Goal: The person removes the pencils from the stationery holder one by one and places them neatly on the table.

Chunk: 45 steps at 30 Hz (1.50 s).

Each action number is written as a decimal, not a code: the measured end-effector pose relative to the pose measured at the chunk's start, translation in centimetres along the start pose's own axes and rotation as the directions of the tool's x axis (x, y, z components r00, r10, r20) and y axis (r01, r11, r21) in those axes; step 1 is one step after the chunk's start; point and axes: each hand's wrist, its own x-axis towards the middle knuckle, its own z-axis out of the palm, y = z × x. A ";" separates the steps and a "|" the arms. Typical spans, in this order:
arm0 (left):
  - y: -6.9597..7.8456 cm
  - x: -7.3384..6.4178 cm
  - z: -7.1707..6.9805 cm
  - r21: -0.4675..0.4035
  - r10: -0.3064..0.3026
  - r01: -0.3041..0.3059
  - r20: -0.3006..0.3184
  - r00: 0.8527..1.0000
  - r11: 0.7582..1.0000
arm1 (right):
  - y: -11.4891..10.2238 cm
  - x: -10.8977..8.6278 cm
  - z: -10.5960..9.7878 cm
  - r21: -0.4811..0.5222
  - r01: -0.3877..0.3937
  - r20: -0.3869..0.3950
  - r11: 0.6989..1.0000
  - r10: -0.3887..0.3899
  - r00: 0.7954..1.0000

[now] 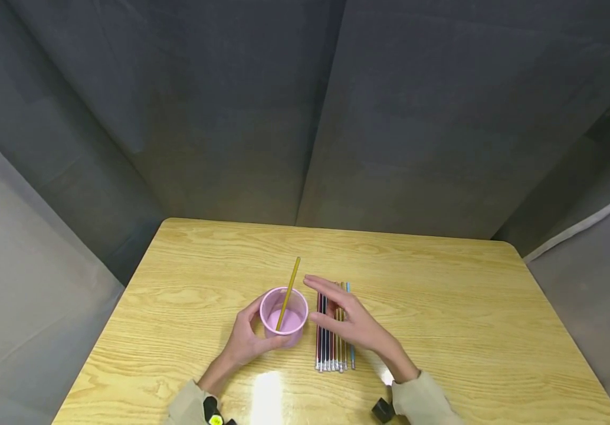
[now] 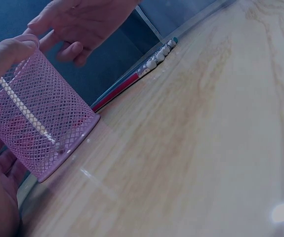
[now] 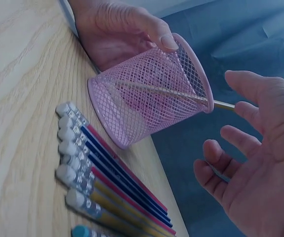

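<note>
A pink mesh pencil cup (image 1: 295,339) stands upright on the table, and my left hand (image 1: 245,341) holds it, thumb at the near side and fingers round the far side. One yellow pencil (image 1: 292,278) leans inside the cup, its upper end sticking out past the rim. Just right of the cup my right hand (image 1: 357,323) hovers with parted, loosely extended fingers, holding nothing. Below it, a row of several pencils (image 3: 127,170) lies side by side, in red, dark blue, yellow and light blue, eraser ends toward me. My right hand hides part of that row.
The wood-grain table (image 1: 443,295) has rounded far corners. Grey cloth curtains (image 1: 230,118) hang behind it and along both sides. Light glares off the tabletop near the front. Dark straps with small devices (image 1: 383,409) sit at both wrists.
</note>
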 end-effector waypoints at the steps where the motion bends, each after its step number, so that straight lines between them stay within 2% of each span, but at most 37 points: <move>1: 0.0 0.0 0.0 -0.003 0.001 -0.001 0.001 1.000 1.000 | 0.0 0.1 0.1 -0.001 0.001 0.007 1.000 -0.001 1.000; 8: 0.1 0.1 0.0 0.018 0.009 -0.009 -0.005 1.000 1.000 | -0.2 1.2 0.6 -0.004 0.023 0.035 1.000 -0.023 0.999; 14: 0.0 0.0 -0.1 0.022 -0.008 0.008 -0.003 1.000 1.000 | -0.2 1.9 0.9 0.009 -0.005 0.071 1.000 0.004 0.998; 20: -0.1 -0.1 -0.1 0.027 0.000 0.000 -0.010 1.000 1.000 | -0.1 2.3 1.1 0.011 -0.012 0.105 1.000 0.011 0.994; 29: -0.2 -0.3 -0.1 0.055 0.013 -0.012 -0.020 1.000 0.998 | -0.2 2.6 1.4 0.057 -0.068 0.162 0.996 0.058 0.985; 34: -0.3 -0.2 -0.1 0.063 0.025 -0.024 -0.017 1.000 0.998 | -0.1 2.6 1.3 0.074 -0.058 0.150 0.996 0.047 0.988; 45: -0.2 -0.1 -0.1 0.050 0.008 -0.007 -0.005 1.000 0.999 | -0.4 2.5 0.6 0.072 -0.041 0.082 0.997 0.035 0.996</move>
